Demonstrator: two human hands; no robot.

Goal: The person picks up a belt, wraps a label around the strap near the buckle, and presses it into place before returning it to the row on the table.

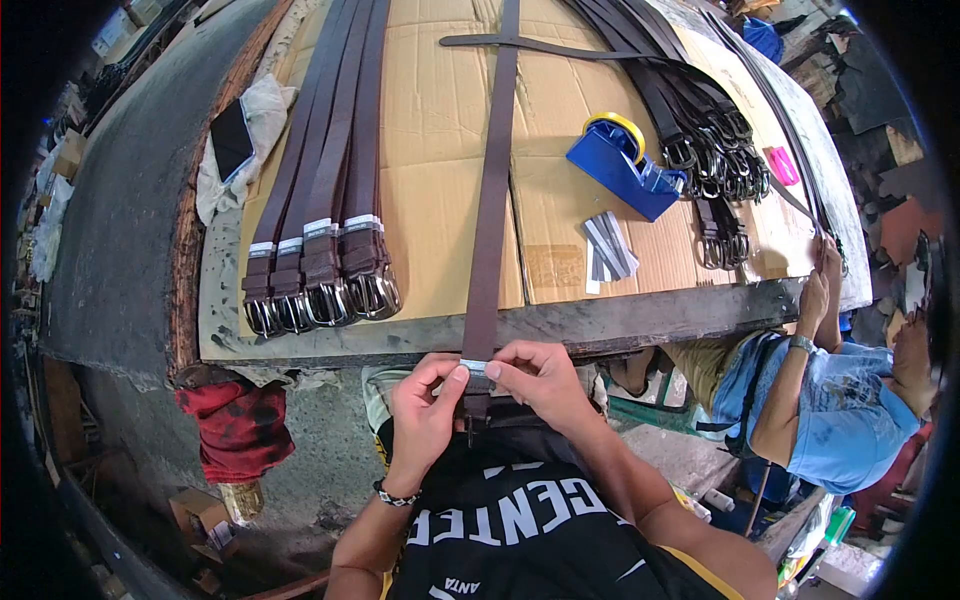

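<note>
A dark brown belt (487,220) runs from the far side of the table down over its near edge to me. Around it, near the buckle end, is a small whitish-grey paper label (474,366). My left hand (425,405) is closed on the belt and the label's left end, thumb on top. From the other side my right hand (540,385) pinches the label's right end between thumb and fingers. Below them the buckle hangs, mostly hidden against my black jersey (510,530).
Several labelled belts (325,200) lie left on the cardboard (430,130). To the right are a blue tape dispenser (625,170), a fan of loose labels (608,248) and piled buckled belts (715,150). A person in a blue shirt (850,410) handles belts at the right edge. A phone (232,140) lies left.
</note>
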